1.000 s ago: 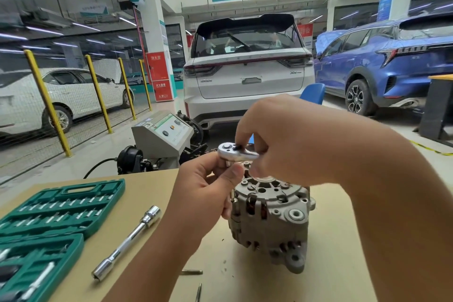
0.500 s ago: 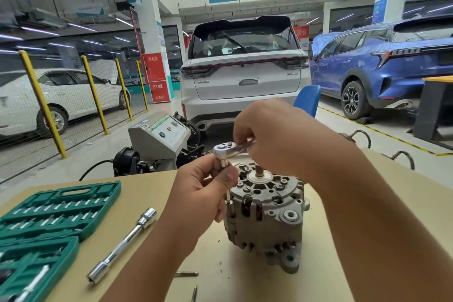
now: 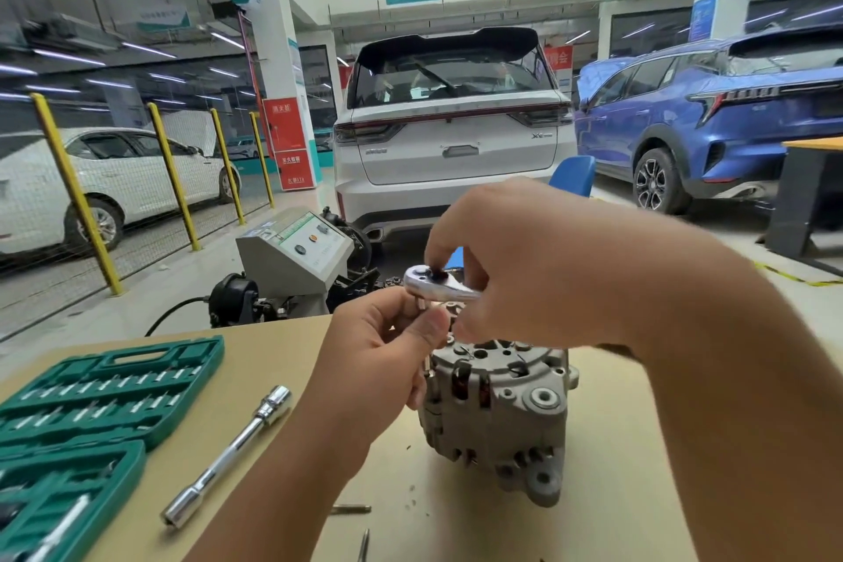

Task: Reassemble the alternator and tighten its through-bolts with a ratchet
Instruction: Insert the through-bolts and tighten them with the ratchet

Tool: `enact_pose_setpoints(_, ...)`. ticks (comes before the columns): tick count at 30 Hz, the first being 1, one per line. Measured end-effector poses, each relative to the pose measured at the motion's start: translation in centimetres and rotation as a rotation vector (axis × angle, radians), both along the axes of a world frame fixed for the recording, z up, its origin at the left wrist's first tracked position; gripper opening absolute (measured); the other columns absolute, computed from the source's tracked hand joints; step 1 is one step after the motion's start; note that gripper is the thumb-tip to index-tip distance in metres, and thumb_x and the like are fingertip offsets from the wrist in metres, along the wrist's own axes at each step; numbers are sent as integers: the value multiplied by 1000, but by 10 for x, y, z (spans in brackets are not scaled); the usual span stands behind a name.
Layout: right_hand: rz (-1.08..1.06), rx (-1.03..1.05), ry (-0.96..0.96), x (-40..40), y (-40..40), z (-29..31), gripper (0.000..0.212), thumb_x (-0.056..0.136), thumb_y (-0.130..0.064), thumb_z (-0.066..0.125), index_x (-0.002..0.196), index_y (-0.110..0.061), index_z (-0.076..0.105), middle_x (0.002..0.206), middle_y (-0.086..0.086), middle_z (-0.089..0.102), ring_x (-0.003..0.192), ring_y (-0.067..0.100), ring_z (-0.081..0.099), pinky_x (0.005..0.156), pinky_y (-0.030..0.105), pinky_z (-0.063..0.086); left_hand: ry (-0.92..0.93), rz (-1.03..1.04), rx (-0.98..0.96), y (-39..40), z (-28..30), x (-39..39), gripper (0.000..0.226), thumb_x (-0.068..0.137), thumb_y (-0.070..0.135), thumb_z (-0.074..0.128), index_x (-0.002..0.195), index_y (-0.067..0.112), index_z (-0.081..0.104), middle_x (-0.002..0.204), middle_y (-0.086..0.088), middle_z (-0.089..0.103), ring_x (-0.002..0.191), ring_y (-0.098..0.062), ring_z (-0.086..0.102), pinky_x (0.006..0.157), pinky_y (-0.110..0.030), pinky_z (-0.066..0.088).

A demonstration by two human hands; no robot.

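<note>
The grey alternator (image 3: pixel 497 415) stands upright on the tan table (image 3: pixel 602 461), copper windings showing through its slots. Just above its left top edge hovers the chrome ratchet head (image 3: pixel 433 283). My right hand (image 3: pixel 524 269) wraps the ratchet's handle, with a fingertip resting on the head's black switch. My left hand (image 3: pixel 387 347) pinches the socket or bit under the head, which my thumb mostly hides. The bolt below it is hidden by my fingers.
An open green socket case (image 3: pixel 91 406) lies at the table's left. A chrome extension bar (image 3: pixel 228 454) lies beside it. Two loose bolts (image 3: pixel 351 509) rest near the front edge. A grey test machine (image 3: pixel 292 251) stands behind the table, and parked cars beyond.
The ratchet head has stayed over the alternator's left edge while my right fingertip moved onto the head's switch. The view has shifted slightly; the alternator has not moved.
</note>
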State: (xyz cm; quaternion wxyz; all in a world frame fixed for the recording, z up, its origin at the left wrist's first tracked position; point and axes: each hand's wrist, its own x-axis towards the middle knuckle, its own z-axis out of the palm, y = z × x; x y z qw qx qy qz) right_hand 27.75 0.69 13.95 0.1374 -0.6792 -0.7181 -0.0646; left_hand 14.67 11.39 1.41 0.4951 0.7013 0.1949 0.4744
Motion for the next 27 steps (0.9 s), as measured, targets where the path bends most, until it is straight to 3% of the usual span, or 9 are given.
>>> enact_pose_setpoints(2,16,21,12,2,-3,3,36,84,-22,76,114,-40,69,83,-19,54,70,0,52,50,17,37,6,-10,0,1,0,-1,9,88,29,73,88,22,78,73,-21,60,42,-14,43,42,-26,40)
enact_pose_setpoints(7,-55,53,31,3,9,-7,34,90,-14,67,120,-29,66,101,-5,62,89,20,63,74,36,60,3,-10,1,-4,2,-1,11,84,30,69,85,23,77,76,-20,64,41,-12,42,42,-26,40)
enact_pose_setpoints(11,52,-22,-27,2,3,-2,47,84,-25,76,124,-45,60,80,-22,48,64,-2,48,41,10,34,17,42,48,-8,1,1,18,86,36,66,81,21,75,59,-10,57,38,-12,44,40,-23,39)
enact_pose_setpoints(13,60,-25,80,10,3,0,57,85,-16,77,129,-48,59,81,-21,51,65,-1,51,40,11,40,21,44,55,-9,2,1,15,87,35,65,82,25,75,71,-20,60,39,-12,44,40,-23,40)
enact_pose_setpoints(17,-38,60,86,15,8,-2,30,92,-14,66,119,-28,70,100,-6,68,87,20,66,75,38,61,36,34,55,-5,2,-1,14,90,36,69,81,27,74,73,-7,68,40,-14,43,42,-27,40)
enact_pose_setpoints(19,-9,48,29,11,3,0,19,87,-31,74,104,-23,75,89,-4,70,81,20,68,71,40,62,32,41,64,-3,0,-1,17,93,36,71,80,26,74,69,-4,67,40,-13,43,42,-26,39)
enact_pose_setpoints(22,79,-17,77,8,-8,6,32,73,-49,84,99,-36,73,76,-18,60,72,0,59,57,28,49,50,47,93,-1,-2,-2,16,90,34,66,79,26,75,56,4,59,39,-12,44,42,-23,38)
enact_pose_setpoints(24,74,17,132,11,-5,5,25,79,-32,83,100,-40,73,81,-20,57,73,-2,56,57,23,45,46,17,81,0,-2,-4,16,88,37,68,80,25,74,66,-2,66,41,-13,45,42,-25,40)
enact_pose_setpoints(27,-20,49,129,14,3,0,21,88,-18,74,105,-29,73,99,-8,67,87,16,66,71,33,59,45,-10,57,0,-1,-5,20,83,45,69,81,25,75,76,-7,70,44,-15,44,43,-27,40)
